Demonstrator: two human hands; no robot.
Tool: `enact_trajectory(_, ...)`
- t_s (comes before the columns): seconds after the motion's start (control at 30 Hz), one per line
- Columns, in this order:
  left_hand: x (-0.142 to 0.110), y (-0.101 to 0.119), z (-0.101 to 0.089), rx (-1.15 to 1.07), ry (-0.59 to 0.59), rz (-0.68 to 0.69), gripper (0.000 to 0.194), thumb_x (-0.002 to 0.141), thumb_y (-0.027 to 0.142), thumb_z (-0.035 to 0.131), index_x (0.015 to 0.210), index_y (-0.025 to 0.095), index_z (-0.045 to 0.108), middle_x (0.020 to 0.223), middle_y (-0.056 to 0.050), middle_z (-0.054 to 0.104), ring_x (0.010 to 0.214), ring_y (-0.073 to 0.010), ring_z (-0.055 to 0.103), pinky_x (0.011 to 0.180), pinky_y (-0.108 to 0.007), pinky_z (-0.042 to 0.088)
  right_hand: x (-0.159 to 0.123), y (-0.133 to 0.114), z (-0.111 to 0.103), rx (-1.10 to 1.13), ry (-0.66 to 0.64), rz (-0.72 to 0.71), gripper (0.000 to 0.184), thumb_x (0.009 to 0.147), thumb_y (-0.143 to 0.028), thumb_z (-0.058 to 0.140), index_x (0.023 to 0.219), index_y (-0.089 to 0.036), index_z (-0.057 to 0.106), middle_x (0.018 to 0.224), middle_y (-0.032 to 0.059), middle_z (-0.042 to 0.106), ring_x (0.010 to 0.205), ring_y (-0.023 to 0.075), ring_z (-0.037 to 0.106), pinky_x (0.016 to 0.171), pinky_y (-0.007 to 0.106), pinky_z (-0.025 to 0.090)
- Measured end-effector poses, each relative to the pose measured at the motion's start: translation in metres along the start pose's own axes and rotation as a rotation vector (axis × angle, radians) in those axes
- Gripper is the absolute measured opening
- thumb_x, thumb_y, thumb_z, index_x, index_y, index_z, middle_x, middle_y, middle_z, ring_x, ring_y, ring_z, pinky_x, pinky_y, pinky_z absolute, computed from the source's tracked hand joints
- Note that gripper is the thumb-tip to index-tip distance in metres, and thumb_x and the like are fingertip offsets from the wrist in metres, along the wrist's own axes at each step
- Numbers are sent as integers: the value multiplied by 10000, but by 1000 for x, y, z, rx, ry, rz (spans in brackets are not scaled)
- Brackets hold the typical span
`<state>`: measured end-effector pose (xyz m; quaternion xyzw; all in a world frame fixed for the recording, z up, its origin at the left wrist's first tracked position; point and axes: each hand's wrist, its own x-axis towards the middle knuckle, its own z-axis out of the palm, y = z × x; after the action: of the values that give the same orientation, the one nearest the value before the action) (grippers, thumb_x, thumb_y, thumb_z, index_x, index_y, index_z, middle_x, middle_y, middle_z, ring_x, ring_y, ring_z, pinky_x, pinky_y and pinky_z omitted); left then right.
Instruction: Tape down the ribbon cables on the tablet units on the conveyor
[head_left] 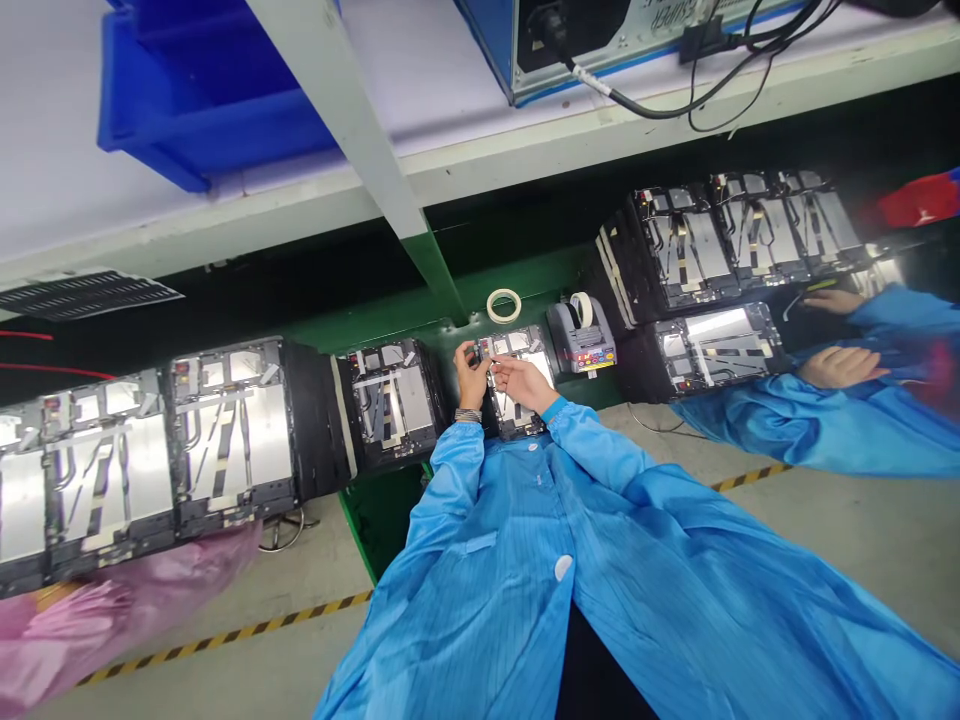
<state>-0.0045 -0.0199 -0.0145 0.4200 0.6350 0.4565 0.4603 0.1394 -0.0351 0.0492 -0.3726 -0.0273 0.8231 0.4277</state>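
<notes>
Head | left hand [471, 378] pinches part [476, 353] | right hand [521, 383] beside | label [658, 16]: SUPER

Rightward, the right hand [523, 384] was obstructed by a tape dispenser [581, 340]; leftward, the left hand [471, 376] by a panel [391, 405].

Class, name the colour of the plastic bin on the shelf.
The plastic bin is blue, best seen in the head view.

Beyond the left hand [471, 375], a bin [202, 100] is bright blue; below the right hand [521, 382], the smock [480, 600] shows blue with fine stripes, and lower left, floor tape [225, 630] runs in black-and-yellow diagonal bands.
</notes>
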Motion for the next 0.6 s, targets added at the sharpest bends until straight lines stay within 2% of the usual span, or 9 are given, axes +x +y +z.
enact_trajectory(0.1, -1, 5, -1, 46, -10, 34, 522, 861, 196, 739, 1347, 311, 588, 1502, -91, 488, 1362, -264, 563, 1089, -403, 520, 0, 0, 0, 6, 21, -4, 219, 876, -152, 635, 1085, -162, 698, 807, 37, 747, 635, 145, 602, 613, 253, 499)
enact_trajectory(0.33, -1, 17, -4, 197, -105, 80, 262, 918, 158, 651, 1145, 279, 701, 1556, -92, 425, 1536, -280, 400, 1200, -438, 442, -1, -1, 5, 13, 54, 30, 128, 956, -203, 601, 1033, -161, 694, 798, 41, 741, 622, 141, 592, 594, 247, 483)
enact_trajectory(0.47, -2, 26, -5, 300, -108, 100, 200, 942, 171, 632, 1091, 263, 728, 1552, -92, 434, 1505, -288, 422, 1287, -461, 327, 1, -2, 8, 13, 57, 38, 142, 964, -192, 560, 994, -162, 695, 818, 46, 744, 632, 140, 598, 624, 255, 501)
enact_trajectory(0.6, -3, 31, -7, 373, -102, 128, 205, 934, 186, 649, 1088, 280, 748, 1585, -77, 426, 1450, -325, 450, 1277, -514, 312, 3, -5, 8, 8, 93, 61, 127, 933, -178, 573, 980, -163, 690, 812, 51, 739, 637, 148, 606, 631, 266, 509)
